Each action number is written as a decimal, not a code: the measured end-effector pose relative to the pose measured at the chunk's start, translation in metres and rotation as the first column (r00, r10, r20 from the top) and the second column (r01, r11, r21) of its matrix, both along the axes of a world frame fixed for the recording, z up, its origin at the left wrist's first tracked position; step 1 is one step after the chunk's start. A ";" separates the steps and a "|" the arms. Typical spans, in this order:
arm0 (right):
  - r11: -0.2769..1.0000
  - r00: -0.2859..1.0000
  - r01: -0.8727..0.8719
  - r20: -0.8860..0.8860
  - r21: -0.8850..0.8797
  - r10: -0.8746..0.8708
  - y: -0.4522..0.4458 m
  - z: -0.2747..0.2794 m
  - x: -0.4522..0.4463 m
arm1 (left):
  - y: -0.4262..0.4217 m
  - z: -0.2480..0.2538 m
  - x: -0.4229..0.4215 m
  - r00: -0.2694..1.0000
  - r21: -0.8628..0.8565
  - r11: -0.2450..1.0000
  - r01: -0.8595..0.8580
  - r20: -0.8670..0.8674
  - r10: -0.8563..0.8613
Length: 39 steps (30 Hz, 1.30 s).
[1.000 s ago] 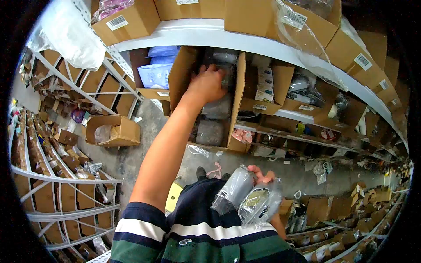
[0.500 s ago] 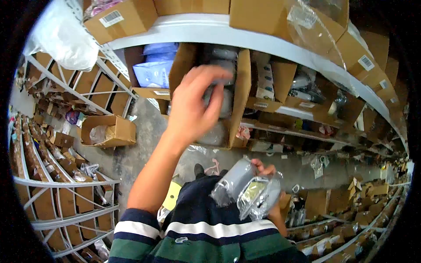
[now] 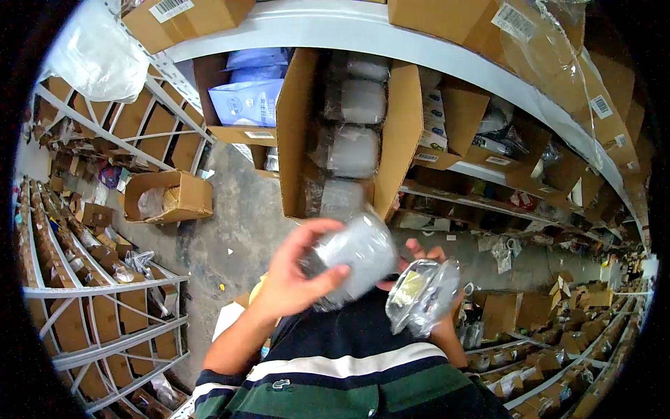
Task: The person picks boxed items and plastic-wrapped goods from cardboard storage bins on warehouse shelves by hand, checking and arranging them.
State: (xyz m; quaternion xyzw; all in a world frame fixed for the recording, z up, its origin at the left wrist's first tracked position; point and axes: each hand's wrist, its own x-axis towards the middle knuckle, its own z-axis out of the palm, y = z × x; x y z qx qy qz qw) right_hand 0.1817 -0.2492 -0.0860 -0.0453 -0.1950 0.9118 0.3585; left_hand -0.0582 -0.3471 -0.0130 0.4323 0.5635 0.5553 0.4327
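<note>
My left hand (image 3: 300, 269) grips a rounded grey package (image 3: 359, 255) in clear plastic, in front of my body. Its thumb lies across the package's surface. On the other side, my right hand (image 3: 451, 307) holds a clear bag (image 3: 421, 293) with a silvery-grey item and a yellowish patch inside. Just beyond the grey package stands a long open cardboard box (image 3: 294, 140) on the shelf. A row of similar grey wrapped packages (image 3: 354, 151) lies inside it.
A box with blue-white packets (image 3: 246, 105) adjoins on the left; more open boxes (image 3: 464, 115) line the shelf rightward. An upper shelf beam (image 3: 314, 31) crosses above. On the floor stands a cardboard box (image 3: 188, 199). Racks (image 3: 118, 353) fill the lower left.
My left hand has come back from the long box toward my body and now holds a grey package. The right hand, which held two packages, now holds only the clear bag.
</note>
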 end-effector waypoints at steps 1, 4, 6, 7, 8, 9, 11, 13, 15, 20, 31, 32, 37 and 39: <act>0.996 0.992 -0.063 -0.111 -0.068 0.055 0.002 0.001 -0.001 | 0.002 0.014 -0.012 0.984 0.079 0.996 -0.051 -0.168 0.064; 0.991 0.987 -0.040 -0.159 -0.126 0.019 0.004 -0.019 0.013 | 0.027 0.057 -0.023 0.818 0.069 0.996 -0.053 -0.569 0.083; 0.989 0.989 -0.027 -0.148 -0.148 0.005 0.003 -0.026 0.016 | 0.054 0.063 -0.024 0.639 0.100 0.994 0.052 -0.768 0.044; 0.991 0.990 -0.024 -0.140 -0.133 0.006 0.003 -0.026 0.016 | 0.066 0.060 -0.026 0.636 0.105 0.993 0.047 -0.770 0.051; 0.993 0.991 -0.018 -0.131 -0.121 0.002 0.003 -0.026 0.016 | 0.078 0.051 -0.029 0.573 0.030 0.996 0.089 -0.819 -0.027; 0.993 0.991 -0.016 -0.135 -0.116 0.000 0.002 -0.025 0.014 | 0.088 0.042 -0.032 0.501 -0.048 0.991 0.128 -0.859 -0.106; 0.997 0.996 0.066 -0.055 -0.039 -0.068 0.000 -0.025 0.009 | 0.103 0.027 -0.040 0.544 -0.168 0.977 0.128 -0.812 -0.211; 0.980 0.986 0.168 0.011 -0.109 -0.168 -0.008 -0.027 0.012 | 0.112 0.018 -0.045 0.583 -0.296 0.945 0.141 -0.747 -0.321; 0.968 0.977 0.194 0.119 -0.157 -0.177 -0.010 -0.030 0.015 | 0.117 0.013 -0.050 0.523 -0.348 0.928 0.137 -0.770 -0.366; 0.968 0.972 0.196 0.163 -0.156 -0.170 -0.003 -0.051 0.026 | 0.123 -0.004 -0.055 0.282 -0.199 0.971 0.133 -0.932 -0.230; 0.974 0.976 0.195 0.120 -0.112 -0.182 0.007 -0.025 -0.002 | 0.068 0.048 -0.024 0.856 0.051 0.922 0.383 -0.395 -0.334; 0.977 0.974 0.188 0.143 -0.100 -0.173 0.006 -0.019 -0.005 | 0.060 0.042 -0.015 0.889 0.072 0.914 0.399 -0.273 -0.367; 0.965 0.924 0.258 0.282 0.037 -0.258 0.003 -0.004 -0.011 | 0.052 0.016 0.002 0.920 -0.038 0.924 0.380 -0.087 -0.382; 0.955 0.933 0.298 0.214 -0.004 -0.290 0.006 0.003 -0.011 | 0.048 0.009 -0.003 0.941 -0.028 0.945 0.325 -0.085 -0.326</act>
